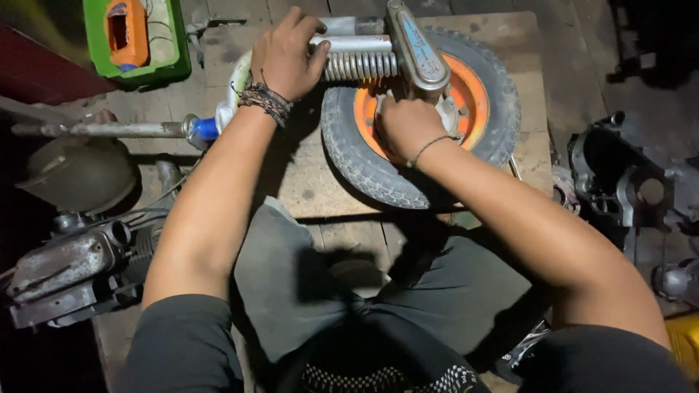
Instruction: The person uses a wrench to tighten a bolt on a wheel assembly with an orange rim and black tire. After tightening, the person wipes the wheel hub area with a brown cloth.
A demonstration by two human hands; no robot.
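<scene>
Your left hand is clamped on the fork tube beside its coil spring; your right hand grips the orange wheel hub.

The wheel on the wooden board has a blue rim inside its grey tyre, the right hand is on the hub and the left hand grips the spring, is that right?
Not quite: the head view shows the wheel rim is orange, not blue. The rest holds: it lies on the wooden board, the right hand is on the hub and the left hand grips the spring.
</scene>
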